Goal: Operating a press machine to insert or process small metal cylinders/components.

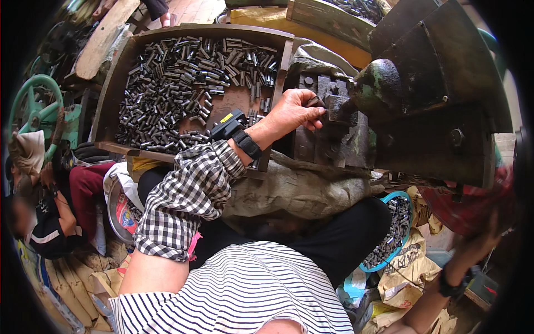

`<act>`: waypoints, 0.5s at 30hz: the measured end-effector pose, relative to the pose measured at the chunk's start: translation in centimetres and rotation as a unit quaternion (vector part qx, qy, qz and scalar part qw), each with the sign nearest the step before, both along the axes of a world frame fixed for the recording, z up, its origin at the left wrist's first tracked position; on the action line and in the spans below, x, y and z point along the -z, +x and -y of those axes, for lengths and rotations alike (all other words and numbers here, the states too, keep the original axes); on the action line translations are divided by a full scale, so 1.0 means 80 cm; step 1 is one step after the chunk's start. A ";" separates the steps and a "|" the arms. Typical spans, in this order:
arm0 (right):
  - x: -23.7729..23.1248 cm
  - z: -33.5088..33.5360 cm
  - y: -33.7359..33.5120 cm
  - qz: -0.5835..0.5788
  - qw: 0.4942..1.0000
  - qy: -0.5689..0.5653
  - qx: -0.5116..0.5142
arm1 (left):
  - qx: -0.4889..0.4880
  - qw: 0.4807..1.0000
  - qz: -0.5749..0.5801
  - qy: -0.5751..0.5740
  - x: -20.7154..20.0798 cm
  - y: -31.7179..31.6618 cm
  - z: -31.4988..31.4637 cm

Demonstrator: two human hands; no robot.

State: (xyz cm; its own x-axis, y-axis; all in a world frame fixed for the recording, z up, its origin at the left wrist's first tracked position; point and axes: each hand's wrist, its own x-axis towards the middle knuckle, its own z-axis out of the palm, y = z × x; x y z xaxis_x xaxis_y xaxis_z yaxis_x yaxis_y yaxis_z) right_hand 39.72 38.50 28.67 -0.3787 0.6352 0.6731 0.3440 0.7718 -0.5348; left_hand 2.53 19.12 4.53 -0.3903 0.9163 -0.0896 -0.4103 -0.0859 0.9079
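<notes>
My left hand, in a black-and-white checked oversleeve, pinches a small dark metal piece between thumb and fingers. It is beside the metal block of a dark, oily machine. The fingers partly cover the piece, so its full shape is hidden. Left of this hand, a wooden tray holds a heap of short metal tubes. Far to the right, my right hand is raised beside the machine, next to a blurred red shape. Motion smears its fingers.
A blue basin of small metal pieces stands right of my knee, near crumpled brown sacks. Grey cloth hangs below the machine. At left, another person sits near a green handwheel. Wooden planks lie behind.
</notes>
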 end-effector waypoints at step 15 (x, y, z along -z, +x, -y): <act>-0.060 -0.005 -0.012 -0.061 0.984 -0.126 -0.111 | 0.036 0.982 -0.143 -0.120 -0.022 -0.018 0.021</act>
